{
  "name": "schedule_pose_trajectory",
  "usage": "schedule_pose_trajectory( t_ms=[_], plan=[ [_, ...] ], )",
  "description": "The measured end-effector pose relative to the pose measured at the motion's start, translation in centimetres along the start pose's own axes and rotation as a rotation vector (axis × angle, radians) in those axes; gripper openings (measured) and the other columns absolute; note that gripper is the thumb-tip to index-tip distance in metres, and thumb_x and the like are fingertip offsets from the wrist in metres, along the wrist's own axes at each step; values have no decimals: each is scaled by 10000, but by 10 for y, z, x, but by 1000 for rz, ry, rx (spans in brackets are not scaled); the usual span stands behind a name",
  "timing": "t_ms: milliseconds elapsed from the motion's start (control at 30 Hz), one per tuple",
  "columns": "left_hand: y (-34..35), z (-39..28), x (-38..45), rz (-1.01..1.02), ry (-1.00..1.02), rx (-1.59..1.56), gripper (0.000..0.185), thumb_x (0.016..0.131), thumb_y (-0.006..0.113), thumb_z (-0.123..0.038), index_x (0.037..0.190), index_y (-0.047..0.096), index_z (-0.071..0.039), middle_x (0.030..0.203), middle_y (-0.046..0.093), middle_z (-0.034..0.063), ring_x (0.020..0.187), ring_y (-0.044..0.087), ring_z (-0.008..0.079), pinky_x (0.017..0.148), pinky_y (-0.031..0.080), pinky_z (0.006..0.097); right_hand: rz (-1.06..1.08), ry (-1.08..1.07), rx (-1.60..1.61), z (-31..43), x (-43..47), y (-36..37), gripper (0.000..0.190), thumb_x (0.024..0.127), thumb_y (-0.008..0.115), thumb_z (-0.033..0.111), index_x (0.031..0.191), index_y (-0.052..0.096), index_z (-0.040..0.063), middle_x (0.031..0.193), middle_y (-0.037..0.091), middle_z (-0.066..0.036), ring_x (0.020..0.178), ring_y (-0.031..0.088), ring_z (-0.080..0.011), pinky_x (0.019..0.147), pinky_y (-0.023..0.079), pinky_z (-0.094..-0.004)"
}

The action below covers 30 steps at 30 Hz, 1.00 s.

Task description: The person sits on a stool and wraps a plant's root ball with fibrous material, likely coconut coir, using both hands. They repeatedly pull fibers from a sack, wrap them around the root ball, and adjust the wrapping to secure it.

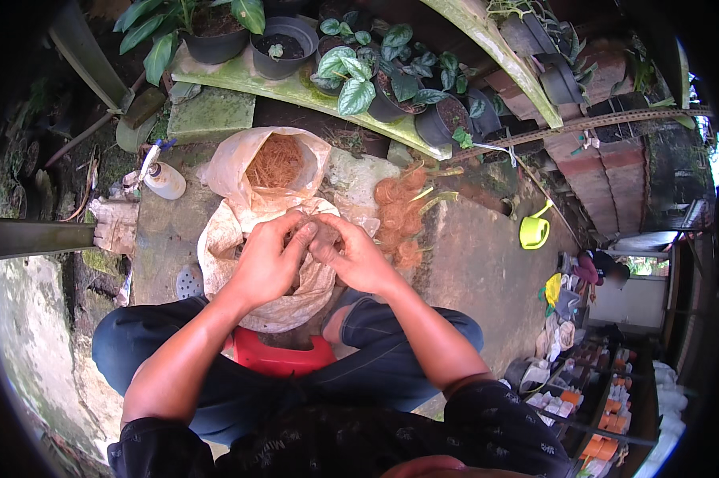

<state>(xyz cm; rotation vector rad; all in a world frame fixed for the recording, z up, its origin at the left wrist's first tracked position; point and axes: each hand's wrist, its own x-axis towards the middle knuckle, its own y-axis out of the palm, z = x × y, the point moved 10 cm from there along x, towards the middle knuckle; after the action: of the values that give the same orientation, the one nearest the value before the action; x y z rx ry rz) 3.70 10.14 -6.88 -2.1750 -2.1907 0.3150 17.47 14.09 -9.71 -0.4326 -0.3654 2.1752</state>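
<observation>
My left hand (271,254) and my right hand (358,250) meet over an open woven sack (222,239) with its rim rolled down. Between my fingers and thumbs I grip a brown clump of soil-like material (319,222); my fingers partly hide it. Dark material shows inside the sack, mostly covered by my hands. Just beyond stands a second plastic sack (231,161), its mouth facing me, holding loose coconut fibre (276,160). To the right, several fibre-wrapped bundles (400,209) with cut green stems lie on the concrete floor.
A spray bottle (165,181) stands at left. Potted plants (389,83) line a mossy plank (246,83) ahead. A yellow-green watering can (534,232) sits farther right. A red plastic stool (282,358) is under me. Another person (598,269) is at far right, near stacked pots (601,445).
</observation>
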Motion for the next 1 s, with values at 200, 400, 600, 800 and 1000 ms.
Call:
schedule_pose_trajectory(
  t_ms=[200,400,600,800,1000],
  plan=[
    [6,22,-2,55,-87,-78,324,1070,571,-252,1097,675,53,864,692,219,834,695,290,795,516,441,119,43,-210,22,-3,2,412,1065,606,379,1077,680,-26,842,721,-187,787,692,-288,759,530,-428],
    [18,38,2,43,-60,-161,429,1109,544,-345,1231,600,62,880,702,139,871,680,207,843,539,391,77,76,-123,6,-8,2,542,1091,521,484,1055,714,-21,869,714,-211,849,698,-370,791,527,-449],
    [48,39,-4,351,-293,-477,447,1150,459,-361,1310,574,40,1095,699,126,988,691,196,906,559,361,319,348,431,-39,-23,49,907,1033,210,768,1252,606,-18,859,704,-91,801,662,-214,793,533,-382],
    [19,42,11,60,-191,-419,400,1140,484,-379,1276,591,-18,1132,694,86,996,685,187,902,565,336,359,589,225,-135,-6,23,671,1103,328,577,1427,604,59,1227,706,-169,871,701,-221,790,569,-376],
    [4,25,13,-46,-265,-395,405,1046,681,-328,1275,562,-17,1085,686,118,907,647,146,759,526,277,240,734,-302,-222,-21,-8,451,983,549,56,1431,598,74,1378,633,-195,1001,705,-311,786,601,-411]
  ],
)
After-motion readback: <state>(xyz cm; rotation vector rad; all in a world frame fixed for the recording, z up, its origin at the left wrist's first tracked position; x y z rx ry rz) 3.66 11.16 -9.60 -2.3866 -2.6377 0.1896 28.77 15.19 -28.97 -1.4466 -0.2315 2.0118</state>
